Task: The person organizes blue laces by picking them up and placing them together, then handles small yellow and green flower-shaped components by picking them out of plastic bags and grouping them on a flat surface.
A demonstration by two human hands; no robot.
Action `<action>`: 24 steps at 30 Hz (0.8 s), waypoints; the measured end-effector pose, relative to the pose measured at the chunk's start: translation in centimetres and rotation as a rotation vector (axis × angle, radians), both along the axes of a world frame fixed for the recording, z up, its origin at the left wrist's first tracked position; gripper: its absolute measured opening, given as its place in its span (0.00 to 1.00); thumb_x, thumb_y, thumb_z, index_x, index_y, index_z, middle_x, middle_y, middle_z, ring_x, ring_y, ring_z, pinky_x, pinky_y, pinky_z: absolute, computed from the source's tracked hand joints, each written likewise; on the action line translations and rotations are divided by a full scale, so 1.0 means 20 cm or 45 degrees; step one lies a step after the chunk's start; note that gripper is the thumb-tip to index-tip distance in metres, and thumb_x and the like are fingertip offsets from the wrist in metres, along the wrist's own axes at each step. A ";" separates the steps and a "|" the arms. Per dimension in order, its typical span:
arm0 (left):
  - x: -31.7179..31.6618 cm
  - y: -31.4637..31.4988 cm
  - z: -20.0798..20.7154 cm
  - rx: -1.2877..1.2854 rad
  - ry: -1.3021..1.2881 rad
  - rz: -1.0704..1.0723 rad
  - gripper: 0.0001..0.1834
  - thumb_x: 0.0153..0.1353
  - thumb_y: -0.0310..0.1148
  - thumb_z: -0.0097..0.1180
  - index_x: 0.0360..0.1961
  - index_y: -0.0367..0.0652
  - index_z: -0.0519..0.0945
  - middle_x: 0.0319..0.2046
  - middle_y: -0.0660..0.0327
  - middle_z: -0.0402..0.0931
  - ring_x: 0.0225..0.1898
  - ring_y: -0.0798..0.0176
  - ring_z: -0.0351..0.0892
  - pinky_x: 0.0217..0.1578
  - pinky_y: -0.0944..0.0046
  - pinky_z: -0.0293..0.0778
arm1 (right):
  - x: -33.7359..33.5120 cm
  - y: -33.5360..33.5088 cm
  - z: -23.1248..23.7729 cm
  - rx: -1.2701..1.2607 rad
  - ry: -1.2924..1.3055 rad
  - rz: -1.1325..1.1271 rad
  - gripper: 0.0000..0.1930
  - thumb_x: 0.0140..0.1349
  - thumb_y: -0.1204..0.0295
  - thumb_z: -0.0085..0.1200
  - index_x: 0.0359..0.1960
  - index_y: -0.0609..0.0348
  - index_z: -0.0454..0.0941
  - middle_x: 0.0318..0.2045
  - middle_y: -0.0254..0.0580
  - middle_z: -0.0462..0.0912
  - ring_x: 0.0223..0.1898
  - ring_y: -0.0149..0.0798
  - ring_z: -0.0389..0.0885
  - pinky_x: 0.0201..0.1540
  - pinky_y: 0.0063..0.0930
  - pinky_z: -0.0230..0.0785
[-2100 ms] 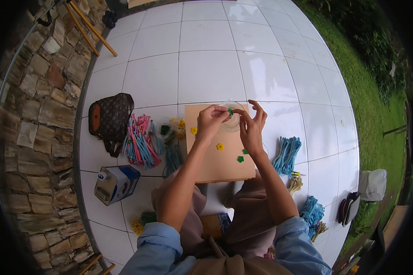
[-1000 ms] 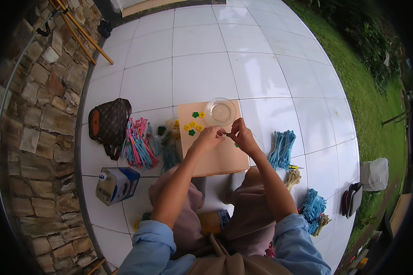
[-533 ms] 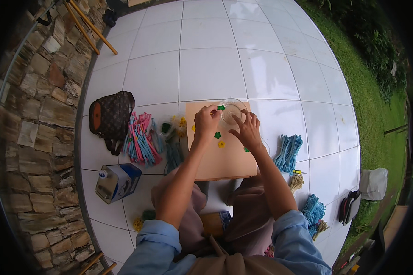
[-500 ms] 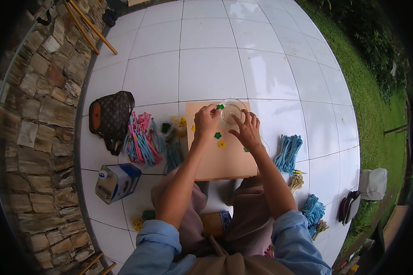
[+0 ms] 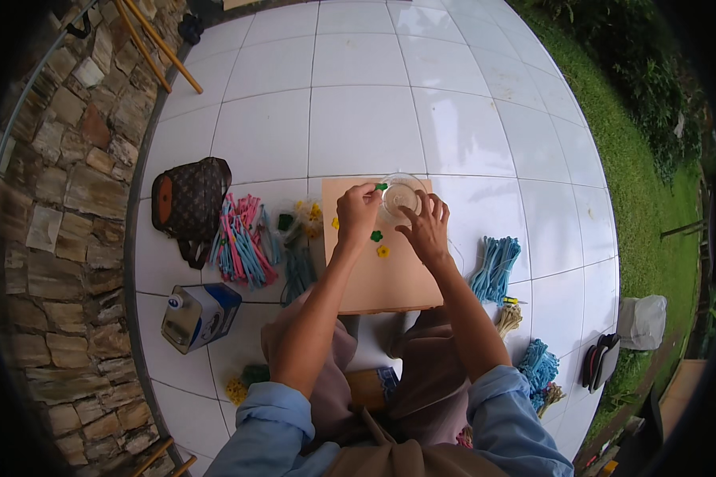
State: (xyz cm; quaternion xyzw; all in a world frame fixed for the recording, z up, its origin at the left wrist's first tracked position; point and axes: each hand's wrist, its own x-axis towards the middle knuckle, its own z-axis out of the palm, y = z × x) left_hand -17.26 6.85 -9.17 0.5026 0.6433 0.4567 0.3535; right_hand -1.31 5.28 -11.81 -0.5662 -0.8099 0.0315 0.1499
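A tan board [image 5: 390, 278] lies on the white tile floor in front of my knees. My left hand [image 5: 356, 211] pinches a small green flower piece [image 5: 381, 187] at the rim of a clear round container [image 5: 400, 195] on the board's far edge. My right hand [image 5: 426, 226] rests with fingers spread against that container. On the board below the hands lie a green flower [image 5: 376, 236] and a yellow flower [image 5: 383, 251].
Pink and blue sticks [image 5: 243, 238] and a brown bag [image 5: 189, 203] lie left of the board. A blue carton [image 5: 200, 314] sits lower left. Blue stick bundles [image 5: 495, 266] lie to the right. Stone wall [image 5: 64, 199] on the left, grass [image 5: 636, 119] on the right.
Both hands moved up the board toward the clear container. The left hand now holds a green flower piece at its rim, and the right hand has spread against it.
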 end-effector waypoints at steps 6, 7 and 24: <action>-0.02 0.01 -0.03 0.009 -0.085 -0.028 0.10 0.54 0.30 0.54 0.36 0.38 0.81 0.25 0.51 0.80 0.28 0.58 0.82 0.31 0.64 0.74 | -0.01 -0.01 0.00 -0.009 0.031 -0.020 0.21 0.42 0.61 0.66 0.42 0.44 0.79 0.54 0.40 0.63 0.58 0.46 0.57 0.59 0.47 0.48; -0.02 0.01 -0.03 0.006 -0.060 -0.017 0.10 0.53 0.30 0.55 0.35 0.38 0.81 0.25 0.52 0.80 0.28 0.59 0.82 0.32 0.64 0.75 | -0.01 -0.01 0.00 -0.013 0.057 -0.029 0.21 0.42 0.61 0.66 0.42 0.44 0.78 0.53 0.40 0.63 0.58 0.46 0.57 0.59 0.47 0.48; 0.03 -0.01 0.08 -0.022 -0.099 -0.006 0.06 0.49 0.26 0.60 0.29 0.35 0.80 0.26 0.56 0.81 0.29 0.62 0.82 0.33 0.67 0.76 | 0.11 0.06 0.01 -0.261 0.650 -0.224 0.12 0.53 0.68 0.57 0.42 0.43 0.79 0.56 0.45 0.62 0.55 0.47 0.59 0.58 0.44 0.51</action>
